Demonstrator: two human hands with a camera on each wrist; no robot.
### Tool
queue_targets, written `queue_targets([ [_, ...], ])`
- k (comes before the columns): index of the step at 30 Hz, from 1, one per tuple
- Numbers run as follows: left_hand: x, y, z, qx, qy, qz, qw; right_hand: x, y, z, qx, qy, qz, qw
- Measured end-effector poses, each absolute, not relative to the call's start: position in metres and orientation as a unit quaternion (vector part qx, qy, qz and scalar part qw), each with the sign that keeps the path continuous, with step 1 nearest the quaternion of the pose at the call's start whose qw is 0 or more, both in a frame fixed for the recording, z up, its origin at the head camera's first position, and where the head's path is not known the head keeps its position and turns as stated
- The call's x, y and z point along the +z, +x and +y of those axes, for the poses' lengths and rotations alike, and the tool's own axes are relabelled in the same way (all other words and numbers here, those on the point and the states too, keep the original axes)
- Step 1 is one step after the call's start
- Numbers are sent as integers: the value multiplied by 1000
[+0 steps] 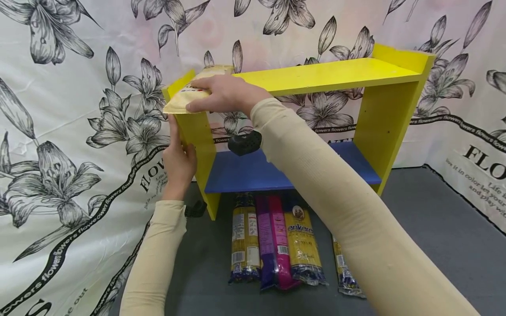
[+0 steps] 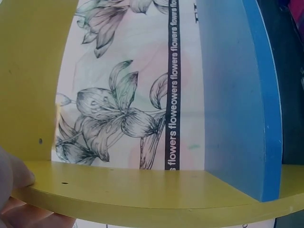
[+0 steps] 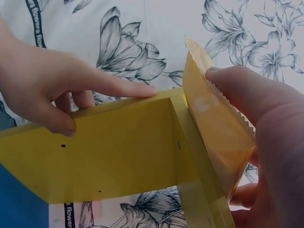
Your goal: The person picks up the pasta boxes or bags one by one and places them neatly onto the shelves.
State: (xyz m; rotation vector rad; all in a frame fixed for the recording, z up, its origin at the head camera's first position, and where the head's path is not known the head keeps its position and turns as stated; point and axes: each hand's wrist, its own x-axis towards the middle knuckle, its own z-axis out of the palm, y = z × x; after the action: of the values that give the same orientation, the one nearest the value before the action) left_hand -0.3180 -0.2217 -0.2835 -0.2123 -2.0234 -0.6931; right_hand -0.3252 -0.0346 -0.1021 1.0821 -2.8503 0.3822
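Note:
A pale yellow packet (image 1: 179,100) with crimped ends lies on the left end of the shelf unit's yellow top board (image 1: 316,78). My right hand (image 1: 229,93) holds it from above, thumb near the front end and fingers across it. In the right wrist view, the packet (image 3: 216,128) sits between thumb and fingers; its contents are hidden. My left hand (image 1: 178,160) grips the front edge of the yellow left side panel (image 1: 203,149), just below the packet. The right wrist view shows that hand's thumb on the panel's inner face and its index finger along the edge.
A blue lower shelf (image 1: 253,173) spans the unit. On the grey surface beneath lie a yellow pasta pack (image 1: 245,241), a purple and pink pack (image 1: 276,245), an Ankara pack (image 1: 302,241) and another pack (image 1: 345,272) partly behind my right arm. Flower-printed cloth hangs behind.

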Motion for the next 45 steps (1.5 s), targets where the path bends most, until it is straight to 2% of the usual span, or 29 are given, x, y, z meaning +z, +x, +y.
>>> queue_targets([
  [18, -279, -320, -212, -300, -75, -843, 440, -101, -324, -43, 67, 319, -944, 56],
  [31, -277, -323, -211, -294, -78, -840, 449, -101, -324, -44, 64, 315, -944, 70],
  [39, -287, -321, -218, -287, -85, -832, 466, -121, -316, -36, 144, 325, -927, 121],
  [45, -288, -320, -225, -277, -111, -818, 492, -142, -297, 16, 191, 363, -889, 205],
])
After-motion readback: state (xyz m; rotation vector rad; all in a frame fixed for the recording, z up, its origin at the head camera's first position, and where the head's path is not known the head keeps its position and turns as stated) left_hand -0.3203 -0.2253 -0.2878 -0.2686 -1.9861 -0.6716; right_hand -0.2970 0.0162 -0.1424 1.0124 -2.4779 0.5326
